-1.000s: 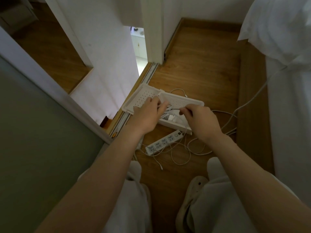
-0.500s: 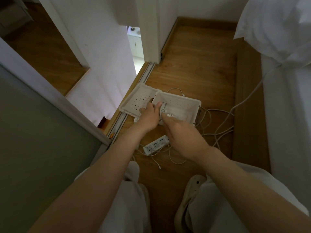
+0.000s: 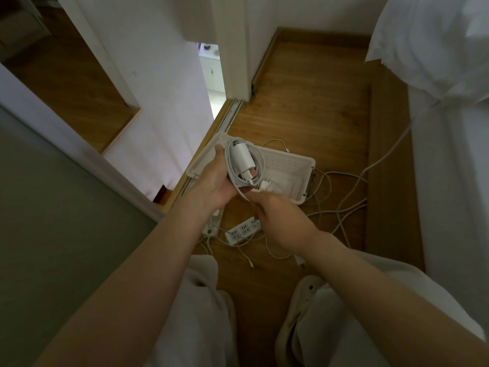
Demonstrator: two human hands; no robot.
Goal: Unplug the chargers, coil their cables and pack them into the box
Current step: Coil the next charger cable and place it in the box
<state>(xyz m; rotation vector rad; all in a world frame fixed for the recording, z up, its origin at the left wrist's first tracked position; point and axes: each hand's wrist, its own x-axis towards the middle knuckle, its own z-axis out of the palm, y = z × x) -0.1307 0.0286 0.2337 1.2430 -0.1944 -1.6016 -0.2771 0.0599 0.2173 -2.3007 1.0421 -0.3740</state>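
My left hand (image 3: 215, 182) holds up a white charger (image 3: 242, 160) with its white cable wound in loops around it, above the left part of the white perforated box (image 3: 296, 168) on the wooden floor. My right hand (image 3: 283, 221) sits just below, fingers curled at the cable's loose end (image 3: 242, 194). Another white charger (image 3: 266, 186) lies inside the box. A white power strip (image 3: 242, 231) lies on the floor nearer to me, partly hidden by my right hand.
Loose white cables (image 3: 341, 205) sprawl on the floor right of the box, one running up to the bed (image 3: 449, 128) at right. A sliding door track (image 3: 227, 117) and white wall border the left. My knees and a slipper (image 3: 299, 303) fill the bottom.
My left hand has lifted the coiled charger out from over the box and turned it toward me. My right hand has pulled back toward me, below the coil.
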